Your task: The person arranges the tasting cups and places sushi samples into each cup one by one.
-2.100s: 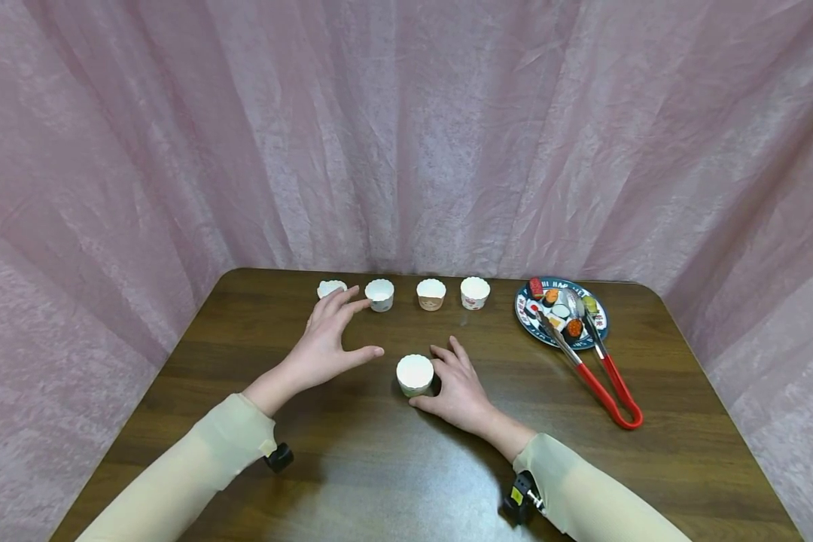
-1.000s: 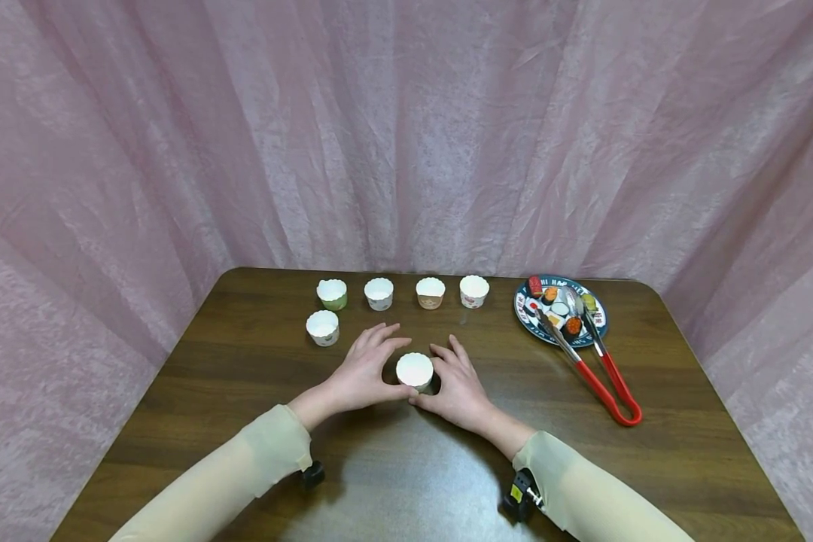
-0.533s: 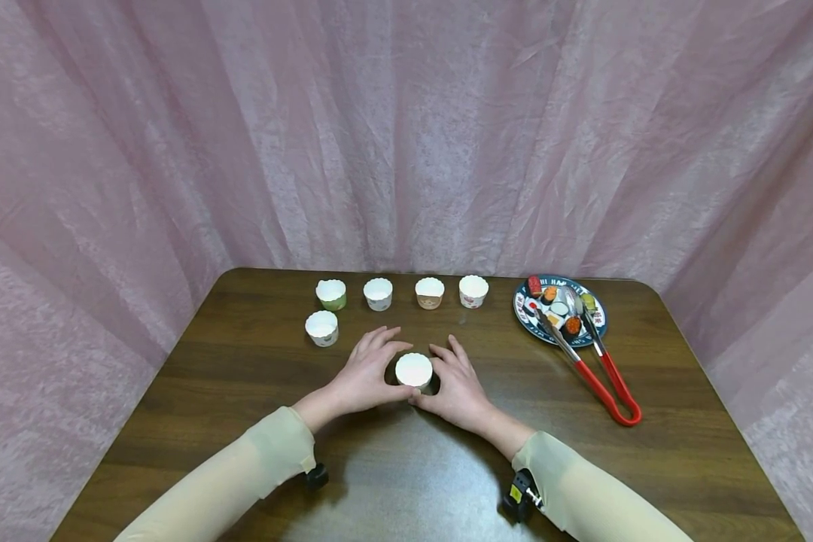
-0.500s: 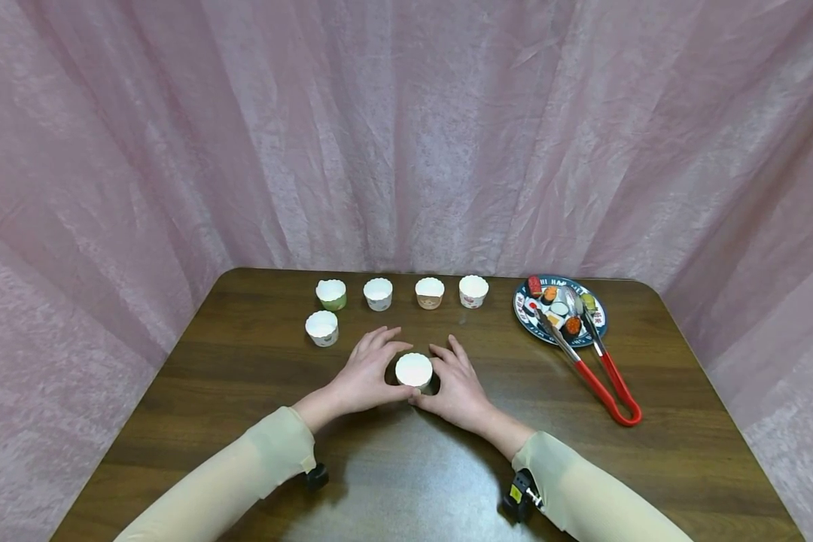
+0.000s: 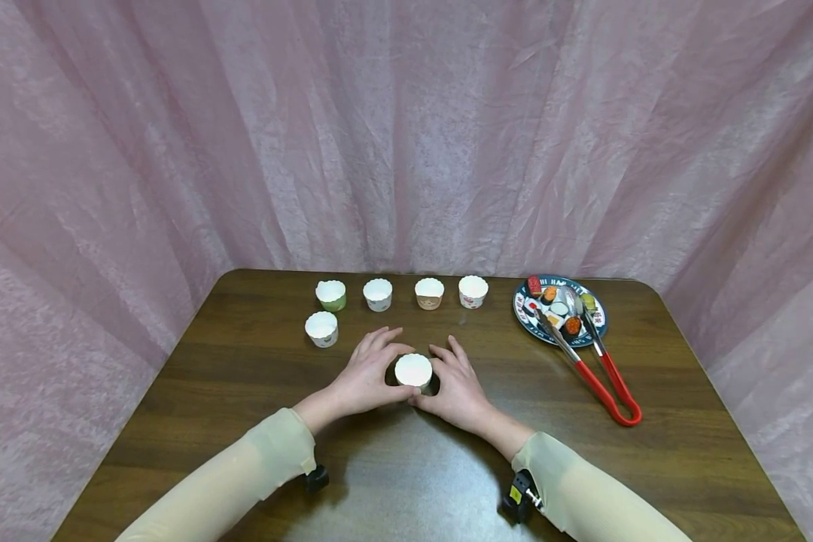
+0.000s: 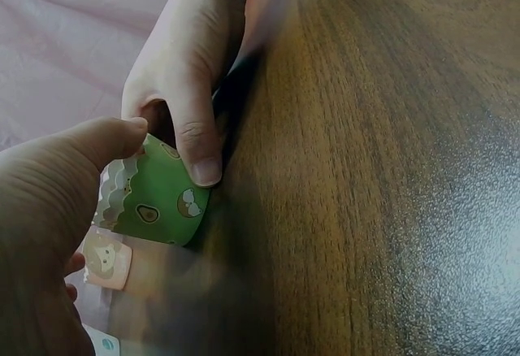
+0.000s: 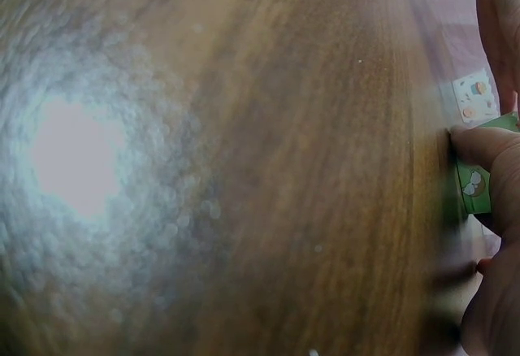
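A green paper baking cup (image 5: 413, 371) with a white scalloped rim stands upright on the table between both hands. Its side, printed with avocados, shows in the left wrist view as a green wall (image 6: 154, 201). My left hand (image 5: 366, 376) holds the cup from the left, thumb at the near rim and fingers curving round the far side. From the right, my right hand (image 5: 457, 384) grips the same cup; its thumb (image 6: 197, 145) presses low on the near wall. The far side of the cup is hidden by fingers in the wrist views.
Several paper baking cups line the back: green (image 5: 331, 295), white (image 5: 378, 294), brown (image 5: 430, 293) and flowered (image 5: 473, 292). Another cup (image 5: 322, 329) stands in front at left. Red-handled tongs (image 5: 613, 388) lean across a blue-rimmed plate (image 5: 526, 324) of sushi pieces at right.
My left hand has moved right and nearer, from over the left cups to the green baking cup, and now holds it. The front-left cup has come into sight. My right hand stays in place.
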Demonstrator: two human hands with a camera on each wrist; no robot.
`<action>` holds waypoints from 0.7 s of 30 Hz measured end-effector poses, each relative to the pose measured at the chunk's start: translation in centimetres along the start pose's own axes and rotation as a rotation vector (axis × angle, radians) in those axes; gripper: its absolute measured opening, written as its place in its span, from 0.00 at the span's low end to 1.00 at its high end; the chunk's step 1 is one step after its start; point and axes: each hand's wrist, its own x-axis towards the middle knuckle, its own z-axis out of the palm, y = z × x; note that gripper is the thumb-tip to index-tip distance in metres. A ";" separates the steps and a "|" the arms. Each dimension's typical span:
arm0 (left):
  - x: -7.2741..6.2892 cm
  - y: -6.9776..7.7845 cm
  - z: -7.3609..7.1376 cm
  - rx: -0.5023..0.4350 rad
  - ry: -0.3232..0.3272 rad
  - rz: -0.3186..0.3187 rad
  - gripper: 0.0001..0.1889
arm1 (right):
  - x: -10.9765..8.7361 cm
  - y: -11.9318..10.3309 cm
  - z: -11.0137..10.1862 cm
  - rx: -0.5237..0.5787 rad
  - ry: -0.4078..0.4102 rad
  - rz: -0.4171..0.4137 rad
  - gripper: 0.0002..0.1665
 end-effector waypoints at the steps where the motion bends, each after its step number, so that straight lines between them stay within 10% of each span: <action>1: 0.0 0.0 0.0 -0.001 0.000 0.002 0.34 | 0.0 0.0 0.0 0.000 -0.001 0.001 0.36; 21: 0.0 0.2 -0.1 0.001 0.026 0.020 0.32 | -0.1 0.0 -0.1 0.015 0.023 -0.034 0.36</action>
